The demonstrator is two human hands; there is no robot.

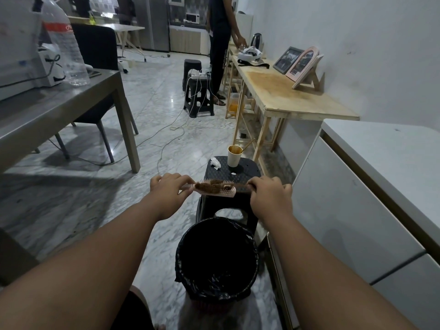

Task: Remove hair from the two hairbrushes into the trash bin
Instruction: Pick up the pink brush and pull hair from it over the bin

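Observation:
A pink hairbrush [215,191] full of brown hair [214,185] is held level above a black stool [229,173]. My left hand [170,188] grips the brush's handle at the left end. My right hand [269,194] pinches a strand of hair at the brush's right end. The trash bin [215,260], lined with a black bag, stands on the floor just below and nearer to me. A second hairbrush is not in sight.
On the stool sit a paper cup [234,155] and a crumpled tissue [215,162]. A white cabinet [371,186] is close on the right, a grey table [59,110] on the left. A person [220,44] stands by the wooden bench [285,91]. Cables cross the marble floor.

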